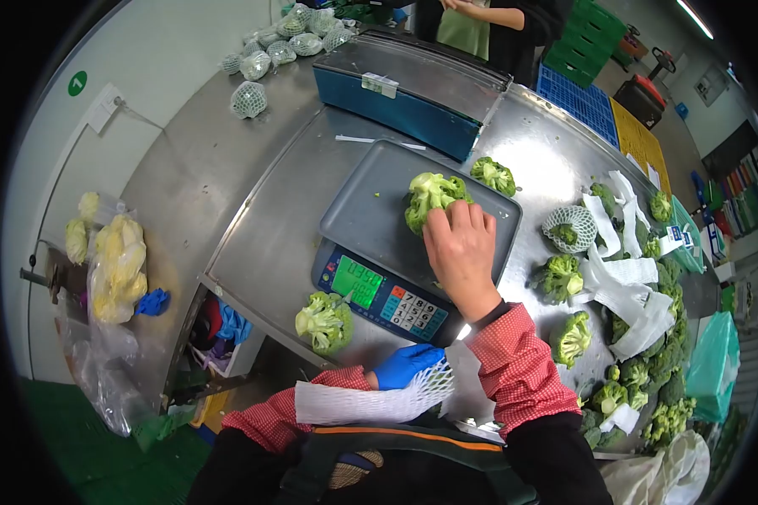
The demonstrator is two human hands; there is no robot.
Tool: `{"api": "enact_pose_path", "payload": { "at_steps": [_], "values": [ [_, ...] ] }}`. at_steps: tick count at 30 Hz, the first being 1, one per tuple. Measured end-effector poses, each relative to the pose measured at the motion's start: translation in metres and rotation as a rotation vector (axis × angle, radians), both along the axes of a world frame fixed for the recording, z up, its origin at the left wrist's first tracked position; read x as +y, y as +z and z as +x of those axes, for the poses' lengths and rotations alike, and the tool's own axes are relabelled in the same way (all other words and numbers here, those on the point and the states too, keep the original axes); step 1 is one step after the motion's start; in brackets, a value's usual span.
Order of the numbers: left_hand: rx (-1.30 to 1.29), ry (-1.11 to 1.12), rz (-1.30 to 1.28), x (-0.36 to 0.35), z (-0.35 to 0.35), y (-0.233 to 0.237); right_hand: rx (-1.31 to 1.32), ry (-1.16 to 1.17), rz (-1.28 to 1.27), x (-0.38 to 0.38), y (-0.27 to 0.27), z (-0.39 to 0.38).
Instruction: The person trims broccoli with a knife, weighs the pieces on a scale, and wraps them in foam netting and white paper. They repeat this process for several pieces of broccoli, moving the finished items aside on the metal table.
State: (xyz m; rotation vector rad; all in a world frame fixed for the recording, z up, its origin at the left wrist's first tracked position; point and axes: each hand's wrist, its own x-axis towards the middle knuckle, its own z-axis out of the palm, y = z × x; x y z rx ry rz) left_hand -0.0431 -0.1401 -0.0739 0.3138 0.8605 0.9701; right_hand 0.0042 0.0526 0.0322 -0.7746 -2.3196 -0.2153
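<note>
My bare right hand point(461, 252) is closed around a head of broccoli point(429, 195) on the grey pan point(358, 202) of a digital scale. The scale's display point(358, 282) glows green, with a keypad point(413, 311) beside it. Close to my body, my left hand point(403, 367), in a blue glove, is closed on a white foam net sleeve point(366, 402). The sleeve drapes over my left wrist. One broccoli head point(324, 323) lies left of the scale, and another point(493, 175) sits just behind the pan.
Broccoli point(573, 338) and white foam nets point(644, 324) crowd the right side. A blue-fronted wrapping machine point(396, 105) stands behind the scale. Netted broccoli point(248, 99) is piled at back left. Another person point(472, 25) stands beyond, near green crates point(585, 42).
</note>
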Motion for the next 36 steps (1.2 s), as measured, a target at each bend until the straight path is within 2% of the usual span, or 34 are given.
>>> {"api": "enact_pose_path", "payload": {
  "at_steps": [4,7,9,11,12,14,15,16,17,18,19,21,22,23,24,25,26,27,29,31,32,33,34,36],
  "values": [
    [0.043,0.078,-0.060,0.004,-0.009,0.011,0.113,0.048,-0.173,-0.010,0.021,0.009],
    [-0.136,0.178,-0.020,0.009,-0.023,0.008,0.182,0.085,-0.222,-0.016,0.032,0.029],
    [-0.228,0.235,-0.043,0.016,-0.031,0.029,0.201,0.078,-0.338,-0.033,0.030,0.048],
    [-0.330,0.326,0.004,0.020,-0.035,0.061,0.167,0.203,-0.696,-0.055,0.022,0.070],
    [-0.231,0.324,0.075,0.023,-0.039,0.063,0.093,0.300,-0.908,-0.067,0.011,0.076],
    [-0.256,0.394,0.129,0.029,-0.039,0.046,-0.033,0.485,-1.273,-0.086,0.000,0.082],
    [-0.267,0.429,0.158,0.032,-0.040,0.038,0.170,0.428,-1.421,-0.089,-0.003,0.086],
    [-0.163,0.426,0.219,0.033,-0.041,0.032,0.375,0.368,-1.560,-0.089,-0.009,0.092],
    [-0.257,0.273,-0.054,0.041,-0.042,0.028,0.584,0.302,-1.693,-0.089,-0.016,0.095],
    [-0.347,0.117,-0.329,0.051,-0.043,0.020,1.192,0.498,-1.879,-0.086,-0.006,0.085],
    [-0.347,0.059,-0.269,0.044,-0.038,0.012,1.441,0.398,-2.017,-0.079,0.017,0.088],
    [-0.202,-0.173,0.106,0.025,-0.034,0.025,1.238,0.421,-2.131,-0.064,0.011,0.102],
    [-0.116,-0.306,0.194,0.015,-0.035,0.040,1.022,0.354,-2.265,-0.061,0.009,0.107],
    [0.038,-0.438,0.232,0.008,-0.034,0.068,0.713,0.370,-2.205,-0.061,0.005,0.116],
    [0.080,-0.556,0.196,0.011,-0.038,0.075,0.413,0.386,-2.118,-0.062,-0.001,0.126],
    [0.069,-0.529,0.199,0.014,-0.046,0.075,0.125,0.403,-2.000,-0.061,-0.004,0.130],
    [0.059,-0.501,0.202,0.014,-0.056,0.073,-0.023,0.588,-1.864,-0.059,0.006,0.128],
    [0.047,-0.477,0.205,0.015,-0.065,0.072,-0.133,0.549,-1.843,-0.055,0.014,0.129],
    [0.187,-0.460,0.304,0.022,-0.081,0.074,-0.340,0.461,-1.780,-0.038,0.026,0.130],
    [0.367,-0.369,0.365,0.029,-0.091,0.074,-0.139,0.263,-1.380,-0.012,0.036,0.118],
    [0.470,-0.349,0.324,0.043,-0.100,0.076,0.020,0.252,-1.147,0.006,0.027,0.114],
    [0.927,-0.276,0.497,0.063,-0.106,0.082,0.157,0.119,-1.160,0.016,0.038,0.103],
    [0.748,-0.095,0.438,0.083,-0.115,0.095,0.265,0.045,-1.100,0.024,0.046,0.090],
    [0.885,0.149,0.341,0.136,-0.138,0.105,0.408,-0.018,-1.177,0.051,0.024,0.071]
  ]
}}
